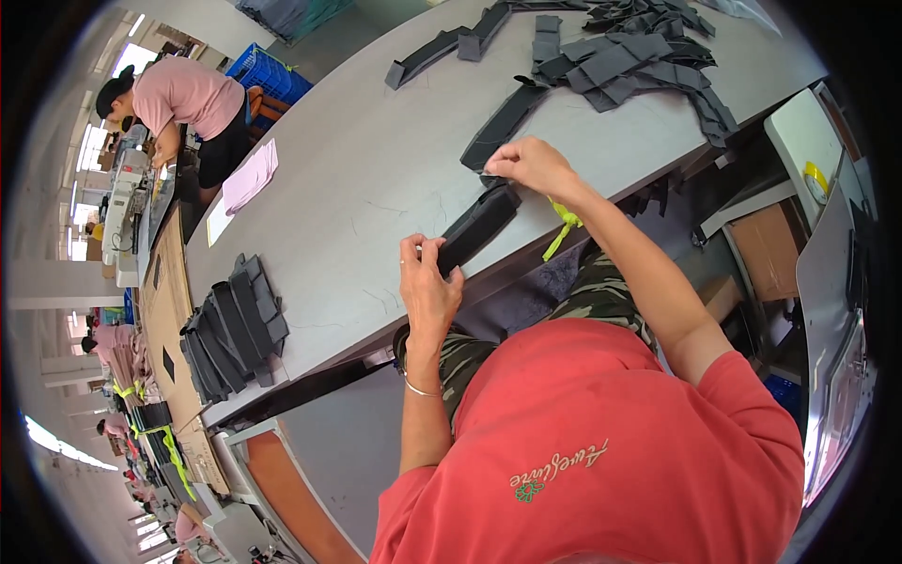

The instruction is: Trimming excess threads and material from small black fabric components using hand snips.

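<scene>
My left hand is closed on the near end of a black folded fabric piece at the table's front edge. My right hand is in a pinch at the piece's far end, where it meets another black fabric strip. What sits between those fingertips is too small to make out. A knotted yellow-green cord hangs below my right hand; whether it is attached to something in the palm is hidden. The strip runs on toward a heap of dark grey fabric pieces at the back right.
A stack of dark fabric pieces lies at the table's left end. Pink and white sheets rest on the far left edge of the grey table. Another person bends over a sewing machine beyond. A white chair stands right.
</scene>
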`<action>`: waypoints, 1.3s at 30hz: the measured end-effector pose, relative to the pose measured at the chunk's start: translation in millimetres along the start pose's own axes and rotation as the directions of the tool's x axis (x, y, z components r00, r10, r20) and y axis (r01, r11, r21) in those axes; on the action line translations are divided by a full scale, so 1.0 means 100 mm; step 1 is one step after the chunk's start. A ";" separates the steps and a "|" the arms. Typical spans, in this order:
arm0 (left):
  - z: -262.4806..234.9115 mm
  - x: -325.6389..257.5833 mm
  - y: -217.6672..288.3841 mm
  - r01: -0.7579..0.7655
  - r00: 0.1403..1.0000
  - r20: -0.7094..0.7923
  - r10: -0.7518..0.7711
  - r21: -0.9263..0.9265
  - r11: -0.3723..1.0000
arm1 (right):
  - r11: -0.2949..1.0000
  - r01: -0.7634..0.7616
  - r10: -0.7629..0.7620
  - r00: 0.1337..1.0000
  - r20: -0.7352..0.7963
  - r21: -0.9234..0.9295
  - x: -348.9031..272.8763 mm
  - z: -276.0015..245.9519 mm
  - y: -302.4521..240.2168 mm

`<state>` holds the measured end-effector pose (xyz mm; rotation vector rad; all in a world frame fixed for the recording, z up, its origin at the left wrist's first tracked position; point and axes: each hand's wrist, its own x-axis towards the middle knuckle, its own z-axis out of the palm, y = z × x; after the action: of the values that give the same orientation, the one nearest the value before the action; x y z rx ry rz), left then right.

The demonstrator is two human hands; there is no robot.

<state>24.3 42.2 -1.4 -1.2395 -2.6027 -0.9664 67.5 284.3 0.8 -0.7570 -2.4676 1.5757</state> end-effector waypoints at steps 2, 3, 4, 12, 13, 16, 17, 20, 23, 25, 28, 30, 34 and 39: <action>-0.01 -0.04 -0.03 0.028 0.999 0.022 -0.028 0.002 1.000 | 0.976 0.055 -0.062 0.998 0.027 0.210 -0.04 -0.07 -0.05; -0.02 -0.06 -0.04 0.056 0.997 0.044 -0.056 0.003 0.998 | 0.906 0.098 -0.126 0.991 0.040 0.413 -0.06 -0.09 -0.06; -0.05 -0.06 -0.06 0.066 0.997 0.042 -0.066 0.002 0.998 | 0.907 0.094 -0.125 0.991 0.050 0.410 -0.08 -0.09 -0.05; 0.02 -0.21 0.05 0.593 0.745 0.538 -0.395 -0.805 0.023 | 0.913 0.406 -0.406 0.898 -0.169 -0.035 -0.63 0.46 0.01; 0.04 -0.26 0.05 0.592 0.749 0.544 -0.377 -0.806 0.014 | 0.891 0.435 -0.452 0.874 -0.176 -0.131 -0.66 0.52 0.01; 0.05 -0.34 0.10 0.554 0.764 0.508 -0.398 -0.833 0.000 | 0.827 0.462 -0.532 0.827 -0.183 -0.320 -0.66 0.59 0.02; 0.05 -0.35 0.10 0.553 0.767 0.508 -0.392 -0.833 0.002 | 0.797 0.478 -0.571 0.796 -0.200 -0.370 -0.64 0.61 0.05; 0.05 -0.38 0.10 0.540 0.774 0.499 -0.389 -0.842 -0.005 | 0.789 0.484 -0.583 0.784 -0.213 -0.378 -0.65 0.63 0.06; 0.04 -0.39 0.09 0.543 0.771 0.501 -0.394 -0.840 -0.006 | 0.827 0.463 -0.538 0.816 -0.210 -0.319 -0.68 0.62 0.00; 0.03 -0.38 0.11 0.552 0.764 0.505 -0.402 -0.834 0.002 | 0.841 0.446 -0.517 0.830 -0.211 -0.305 -0.69 0.62 -0.01; 0.04 -0.39 0.11 0.559 0.761 0.508 -0.403 -0.829 0.010 | 0.777 0.507 -0.603 0.769 -0.211 -0.373 -0.64 0.70 0.01; 0.05 -0.40 0.11 0.556 0.764 0.507 -0.400 -0.831 0.009 | 0.764 0.474 -0.614 0.742 -0.268 -0.438 -0.62 0.76 0.00; 0.07 -0.40 0.09 0.535 0.779 0.498 -0.381 -0.845 -0.010 | 0.833 0.395 -0.518 0.803 -0.295 -0.387 -0.55 0.85 0.03; 0.04 -0.44 0.08 0.540 0.767 0.522 -0.373 -0.839 -0.065 | 0.976 0.103 -0.171 0.909 -0.379 -0.194 -0.39 0.63 -0.03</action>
<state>60.7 19.2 -16.0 -0.1886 -2.2121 -3.2613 77.8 213.9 -18.4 -0.8104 -2.3115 1.0490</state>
